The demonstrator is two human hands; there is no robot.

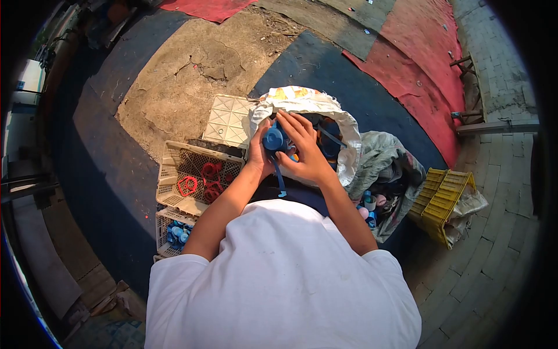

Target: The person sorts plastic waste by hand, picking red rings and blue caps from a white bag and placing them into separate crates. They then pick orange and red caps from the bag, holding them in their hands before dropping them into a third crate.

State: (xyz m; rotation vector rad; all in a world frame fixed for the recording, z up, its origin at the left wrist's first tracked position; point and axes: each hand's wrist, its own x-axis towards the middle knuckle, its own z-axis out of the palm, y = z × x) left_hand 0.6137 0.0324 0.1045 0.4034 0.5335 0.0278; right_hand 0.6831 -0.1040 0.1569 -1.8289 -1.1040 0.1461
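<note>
Both my hands are around a blue round plastic piece point(272, 138) with a blue strap hanging down from it. My left hand point(258, 152) grips its left side, fingers wrapped round it. On the other side, my right hand point(303, 148) has its fingers over the top and right of the piece, with the thumb beneath. The hands are over the opening of a white woven sack point(349, 131), which holds blue, dark and orange items partly hidden by my right hand.
Left of the sack, a beige crate point(168, 152) holds red rings, and a lower crate point(163, 234) holds blue pieces. A pale crate point(228, 119) lies behind. To the right are a grey-green sack point(378, 152) with mixed items and a yellow crate point(440, 200).
</note>
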